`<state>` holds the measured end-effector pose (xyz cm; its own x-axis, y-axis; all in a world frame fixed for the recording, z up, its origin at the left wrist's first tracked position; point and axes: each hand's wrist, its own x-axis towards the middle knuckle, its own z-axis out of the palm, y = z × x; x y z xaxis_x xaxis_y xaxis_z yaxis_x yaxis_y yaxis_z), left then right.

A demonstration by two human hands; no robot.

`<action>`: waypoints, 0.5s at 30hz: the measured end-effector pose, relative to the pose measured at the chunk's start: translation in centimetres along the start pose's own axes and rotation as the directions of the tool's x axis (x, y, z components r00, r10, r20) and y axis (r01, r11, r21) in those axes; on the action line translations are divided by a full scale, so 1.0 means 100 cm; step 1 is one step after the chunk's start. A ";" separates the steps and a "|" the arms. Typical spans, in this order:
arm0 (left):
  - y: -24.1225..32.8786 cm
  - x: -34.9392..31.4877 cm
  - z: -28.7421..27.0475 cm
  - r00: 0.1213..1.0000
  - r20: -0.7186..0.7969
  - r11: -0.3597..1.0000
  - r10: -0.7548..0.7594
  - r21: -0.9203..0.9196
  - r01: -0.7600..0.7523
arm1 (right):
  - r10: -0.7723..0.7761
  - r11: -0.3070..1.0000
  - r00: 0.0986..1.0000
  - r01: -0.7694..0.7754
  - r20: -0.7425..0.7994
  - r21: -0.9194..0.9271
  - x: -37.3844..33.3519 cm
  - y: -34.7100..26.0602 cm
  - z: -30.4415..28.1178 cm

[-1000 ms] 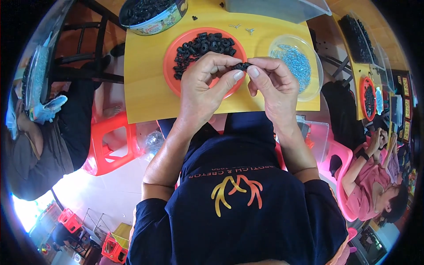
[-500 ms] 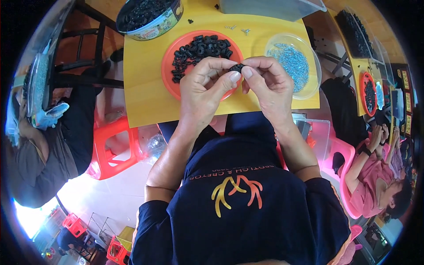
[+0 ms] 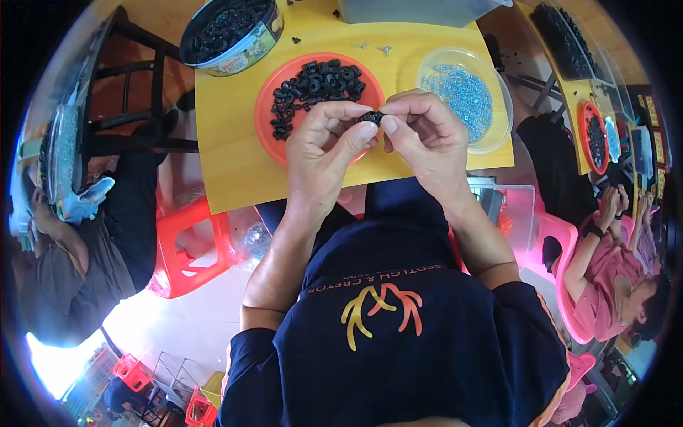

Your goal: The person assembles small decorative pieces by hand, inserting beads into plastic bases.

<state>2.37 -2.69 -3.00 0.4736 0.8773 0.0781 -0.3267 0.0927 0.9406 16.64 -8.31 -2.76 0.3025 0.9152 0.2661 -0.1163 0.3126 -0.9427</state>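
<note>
Between the fingertips of both hands is a small black plastic part (image 3: pixel 371 118), held above the near edge of the table. My left hand (image 3: pixel 329 146) pinches it from the left, thumb below and forefinger above. From the right, my right hand (image 3: pixel 428 135) grips its other end in the same way. The fingers cover much of the part, so its exact shape is hard to make out. Just behind my left hand, an orange-red plate (image 3: pixel 267 107) carries many loose black parts (image 3: pixel 329 82). A clear round tub (image 3: pixel 506 117) of small shiny blue-silver pieces (image 3: pixel 459 96) stands beyond my right hand.
A printed oval tin (image 3: pixel 245 57) full of black parts stands at the table's far left. At the back is a grey translucent bin (image 3: pixel 427 13). Small silver pieces (image 3: pixel 384 50) lie on the yellow tabletop (image 3: pixel 235 156). People sit at both sides.
Both hands still hold the black part, and more of it shows between the fingertips. The view has shifted slightly, so the table items sit a little further left.
</note>
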 end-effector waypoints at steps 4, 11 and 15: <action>0.000 -0.003 0.001 1.000 -0.017 0.998 0.005 0.061 -0.004 | -0.001 0.994 0.999 0.006 0.045 -0.108 0.002 -0.004 -0.003; -0.003 0.001 -0.006 0.999 0.024 0.998 -0.040 -0.047 0.042 | -0.011 0.999 0.988 0.017 0.153 -0.035 0.005 -0.003 -0.008; -0.002 0.001 -0.009 0.995 0.063 0.989 -0.071 -0.126 0.078 | -0.045 0.999 0.982 0.045 0.186 0.003 0.004 -0.003 -0.009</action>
<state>1.79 -2.23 -3.50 0.5461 0.8371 0.0318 -0.3893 0.2200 0.8945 17.66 -8.22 -2.59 0.1264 0.9317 0.3405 -0.1056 0.3540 -0.9293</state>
